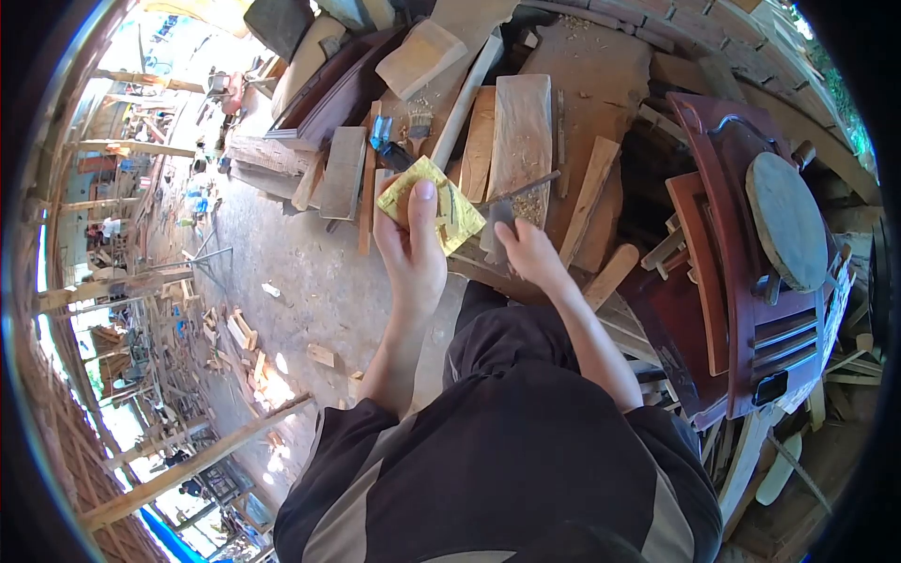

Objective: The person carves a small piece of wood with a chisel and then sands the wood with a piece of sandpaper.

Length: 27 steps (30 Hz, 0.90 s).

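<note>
My left hand (pixel 415 249) is wrapped round a yellow square block (pixel 458 218), its thumb laid flat across the top face. Dark markings show on that face. To the right of it, my right hand (pixel 530 253) pinches a small grey flat piece (pixel 503 218) between thumb and fingers, close to the block's right corner. I cannot tell what this piece is made of. Just beyond, a thin dark rod (pixel 537 186) lies across a pale plank (pixel 522 127) strewn with wood shavings. A paintbrush (pixel 419 129) and a blue-handled tool (pixel 380 131) lie past the left hand.
Offcuts such as a thick wooden block (pixel 420 58) and a grey board (pixel 343 174) cover the bench ahead. On the right stand dark red furniture parts (pixel 699 272) and a round wooden disc (pixel 786 222). Wood scraps lie on the concrete floor (pixel 272 244) at left.
</note>
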Tool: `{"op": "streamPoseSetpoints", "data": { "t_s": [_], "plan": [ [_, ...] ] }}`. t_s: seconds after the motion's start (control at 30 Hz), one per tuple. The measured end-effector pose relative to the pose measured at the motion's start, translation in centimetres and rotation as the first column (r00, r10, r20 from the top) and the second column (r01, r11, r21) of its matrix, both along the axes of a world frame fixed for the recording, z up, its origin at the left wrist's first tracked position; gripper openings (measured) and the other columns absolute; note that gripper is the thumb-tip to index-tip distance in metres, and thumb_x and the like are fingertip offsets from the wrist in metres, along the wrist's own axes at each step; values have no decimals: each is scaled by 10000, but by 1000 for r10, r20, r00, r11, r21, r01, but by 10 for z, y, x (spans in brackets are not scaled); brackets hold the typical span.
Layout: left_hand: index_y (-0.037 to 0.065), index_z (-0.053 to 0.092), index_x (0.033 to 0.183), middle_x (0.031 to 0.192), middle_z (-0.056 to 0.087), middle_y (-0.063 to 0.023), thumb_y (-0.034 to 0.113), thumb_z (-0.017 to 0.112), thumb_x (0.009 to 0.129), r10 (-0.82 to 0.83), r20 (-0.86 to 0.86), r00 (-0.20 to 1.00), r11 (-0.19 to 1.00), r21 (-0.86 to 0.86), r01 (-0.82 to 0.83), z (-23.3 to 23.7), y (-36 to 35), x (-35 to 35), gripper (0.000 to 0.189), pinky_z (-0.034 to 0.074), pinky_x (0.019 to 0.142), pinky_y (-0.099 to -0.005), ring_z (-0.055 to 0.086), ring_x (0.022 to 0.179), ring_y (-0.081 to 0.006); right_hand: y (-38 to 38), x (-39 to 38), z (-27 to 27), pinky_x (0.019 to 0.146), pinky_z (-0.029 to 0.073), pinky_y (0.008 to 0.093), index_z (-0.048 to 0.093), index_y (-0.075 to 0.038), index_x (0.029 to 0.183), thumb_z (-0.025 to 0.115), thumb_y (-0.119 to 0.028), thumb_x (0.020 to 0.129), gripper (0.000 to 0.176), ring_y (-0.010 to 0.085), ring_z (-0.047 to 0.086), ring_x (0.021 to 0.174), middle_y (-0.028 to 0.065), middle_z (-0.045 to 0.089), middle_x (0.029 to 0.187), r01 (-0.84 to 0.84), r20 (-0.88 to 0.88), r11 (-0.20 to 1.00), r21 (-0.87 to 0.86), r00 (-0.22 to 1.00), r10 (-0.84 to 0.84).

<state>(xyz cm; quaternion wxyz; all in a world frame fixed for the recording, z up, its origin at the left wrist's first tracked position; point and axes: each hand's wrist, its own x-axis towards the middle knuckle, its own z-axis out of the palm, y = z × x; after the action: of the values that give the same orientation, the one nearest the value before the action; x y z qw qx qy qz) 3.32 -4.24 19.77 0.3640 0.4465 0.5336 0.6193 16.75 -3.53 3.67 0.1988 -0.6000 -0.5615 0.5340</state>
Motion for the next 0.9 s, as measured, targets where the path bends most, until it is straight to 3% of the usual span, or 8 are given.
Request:
{"op": "streamPoseSetpoints", "data": {
  "t_s": [0.07, 0.23, 0.5, 0.6, 0.67, 0.7, 0.73, 0.9],
  "plan": [
    [24, 583, 1111, 962, 615, -31, 274, 640, 983, 9, 94, 996, 1000, -27, -6, -2, 4, 4, 286, 489, 726, -249, 592, 824, -80, 9, 10, 22, 720, 519, 477, 584, 42, 932, 506, -426, 1003, 479, 406, 696, 762, 253, 681, 818, 64, -81, 994, -85, 994, -71],
    [54, 570, 1187, 1052, 629, -32, 291, 666, 960, 100, 390, 915, 982, -184, -29, -3, 8, 5, 342, 522, 749, -281, 639, 887, -121, 15, 28, 69, 463, 431, 272, 580, 39, 1029, 557, -354, 1021, 393, 84, 556, 522, 42, 579, 659, 256, -419, 964, -66, 870, -259],
    [56, 577, 1168, 1034, 631, -29, 301, 665, 960, 90, 437, 895, 963, -266, 33, -5, 5, 11, 333, 523, 729, -288, 639, 890, -119, -3, 39, 119, 459, 400, 217, 565, 2, 1079, 529, -348, 1041, 354, 49, 497, 505, -19, 543, 712, 327, -595, 943, -68, 745, -302],
    [41, 573, 1145, 1010, 624, -34, 297, 644, 977, 52, 308, 950, 975, -222, 18, -1, 3, 15, 314, 509, 714, -275, 618, 874, -101, -17, 38, 140, 480, 423, 260, 569, -7, 1060, 523, -342, 1044, 339, 74, 526, 525, 33, 555, 660, 345, -528, 938, -32, 791, -309],
    [29, 569, 1131, 998, 619, -39, 288, 625, 992, 6, 187, 982, 982, -187, 30, -3, 0, 17, 299, 499, 708, -265, 604, 864, -89, -26, 35, 146, 506, 452, 339, 559, -11, 1002, 517, -320, 1045, 314, 214, 600, 523, 138, 556, 611, 344, -354, 914, 217, 900, -255],
    [3, 571, 1105, 983, 610, -50, 242, 599, 1007, 16, -26, 1000, 998, -56, -17, -8, -1, 19, 259, 487, 723, -258, 591, 856, -95, -28, 32, 150, 529, 465, 414, 534, -5, 938, 536, -276, 1034, 288, 415, 627, 598, 229, 544, 618, 311, -308, 914, 260, 924, -227],
    [-22, 573, 1079, 969, 601, -60, 195, 573, 1021, 53, -234, 971, 996, 84, -34, -10, -3, 22, 225, 476, 737, -252, 578, 848, -101, -27, 25, 152, 502, 455, 428, 507, -6, 884, 579, -230, 1011, 267, 482, 585, 653, 244, 556, 630, 325, -311, 851, 411, 928, -205],
    [-43, 550, 1073, 1034, 560, -99, 129, 544, 1021, 86, -478, 874, 968, 246, 40, -29, -13, 29, 180, 473, 735, -269, 581, 854, -127, -6, 24, 159, 459, 423, 458, 486, -15, 835, 618, -163, 980, 246, 467, 579, 602, 237, 533, 597, 321, -292, 793, 518, 938, -189]
  ]
}}
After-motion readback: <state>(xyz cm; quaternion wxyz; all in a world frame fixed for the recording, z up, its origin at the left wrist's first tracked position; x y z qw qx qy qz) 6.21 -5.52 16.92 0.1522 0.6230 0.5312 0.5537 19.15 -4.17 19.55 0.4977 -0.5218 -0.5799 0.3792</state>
